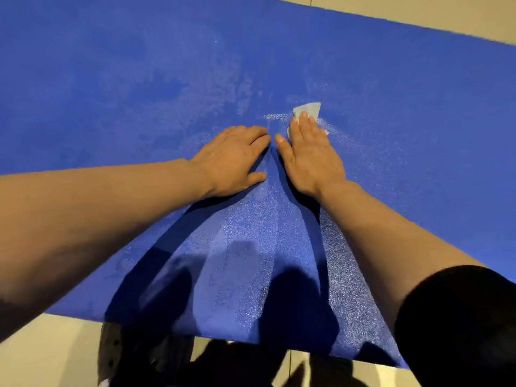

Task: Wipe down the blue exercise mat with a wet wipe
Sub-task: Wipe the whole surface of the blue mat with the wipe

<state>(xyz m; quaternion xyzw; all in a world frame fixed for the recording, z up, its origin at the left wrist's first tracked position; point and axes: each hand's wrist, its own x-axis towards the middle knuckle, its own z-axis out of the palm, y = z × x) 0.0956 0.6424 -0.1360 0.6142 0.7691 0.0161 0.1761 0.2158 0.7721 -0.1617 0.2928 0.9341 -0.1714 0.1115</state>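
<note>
The blue exercise mat (139, 93) fills most of the head view, spread flat on the floor, with pale damp streaks around its middle. A white wet wipe (308, 110) lies on the mat near the centre, mostly covered by my right hand (310, 157), whose straight fingers press it flat against the mat. My left hand (231, 159) rests palm down on the mat just left of the right hand, fingers straight, holding nothing. The two hands nearly touch at the fingertips.
Beige tiled floor (418, 12) shows beyond the mat's far edge and along the near edge (42, 356). Dark shadows and dark clothing sit at the bottom centre. A black sleeve (460, 325) covers my right upper arm.
</note>
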